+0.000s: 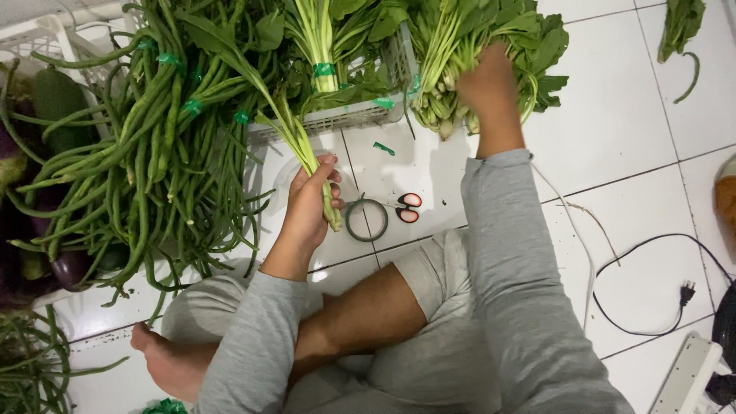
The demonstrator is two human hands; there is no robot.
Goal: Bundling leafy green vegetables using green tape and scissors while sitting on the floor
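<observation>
Viewpoint: head camera, looking down at a person seated cross-legged on a white tiled floor (613, 115). Clock directions are read on the frame, with 12 o'clock at the top edge.

Left hand (310, 201): closed around the lower stalks of a small bunch of leafy greens (287, 126). The stalk ends project below the fist; the leaves run up toward 11 o'clock, over the crate edge. The grey sleeve covers the forearm as far as the wrist.

Right hand (487, 80): located at 1 o'clock from the left hand, well apart from it. It rests on a loose pile of spinach-like greens (460, 46), near the cut stem ends. The fingers are buried in the leaves, so the grip cannot be determined.

Surrounding items:
- White plastic crate (345, 116), at 12 o'clock from the left hand, holding bunches tied with green tape.
- Long beans (153, 153), in bundles with green tape bands, at 9 o'clock from the left hand, spilling across the floor.
- Roll of green tape (366, 220), flat on the floor, just beside the left hand at 3 o'clock.
- Scissors (409, 207), with red-and-black handles, touching or nearly touching the roll at its 3 o'clock side.
- Black power cord (652, 284), at 4 o'clock, on the tiles.
- Eggplants (65, 264), dark purple, at the left frame edge.
</observation>
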